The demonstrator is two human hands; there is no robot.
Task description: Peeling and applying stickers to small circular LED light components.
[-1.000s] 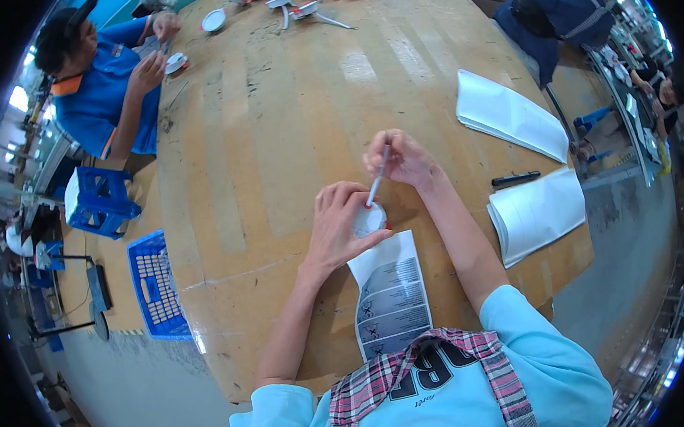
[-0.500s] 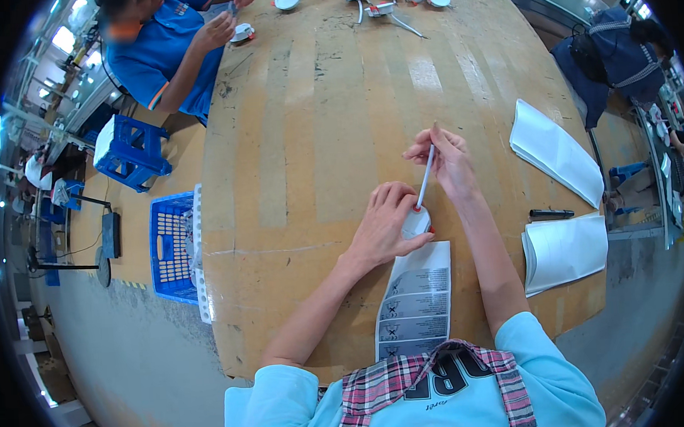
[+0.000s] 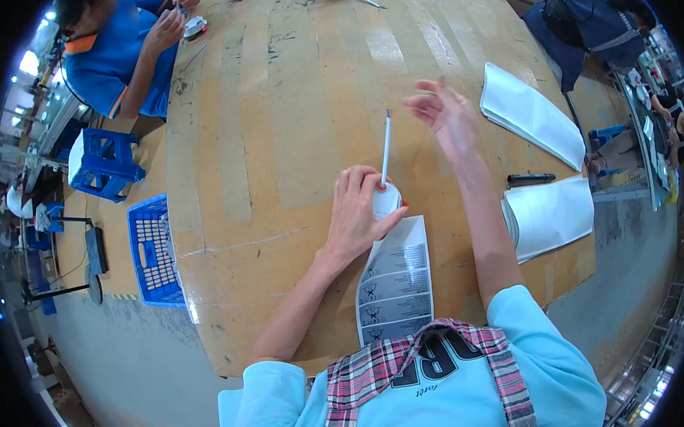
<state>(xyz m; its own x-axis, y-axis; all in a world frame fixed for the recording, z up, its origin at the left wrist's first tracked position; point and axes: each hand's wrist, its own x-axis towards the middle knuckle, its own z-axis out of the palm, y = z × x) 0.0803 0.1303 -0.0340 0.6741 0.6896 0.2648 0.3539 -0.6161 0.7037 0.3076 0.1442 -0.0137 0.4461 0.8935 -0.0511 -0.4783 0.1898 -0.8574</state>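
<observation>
My left hand (image 3: 350,217) is closed round a small white downlight (image 3: 385,202) with red clips, pressing it to the table. A white cable (image 3: 386,149) rises from the red spot on the light's top edge, its free tip pointing away from me. To the right of that cable, my right hand (image 3: 449,119) is raised with fingers spread and nothing in them; it is slightly blurred. Between my arms lies a strip of grey printed labels (image 3: 396,280), its far end just by the light. The light's left side is hidden under my fingers.
Two stacks of folded white sheets (image 3: 534,114) (image 3: 551,216) lie at right with a black marker (image 3: 531,179) between them. A blue crate (image 3: 152,254) and blue stool (image 3: 107,164) stand left. A co-worker (image 3: 117,63) handles a similar light (image 3: 194,26) at far left.
My right hand has let go of the cable and moved away from it, its fingers opening. My left hand still holds the downlight. The whole view has shifted.
</observation>
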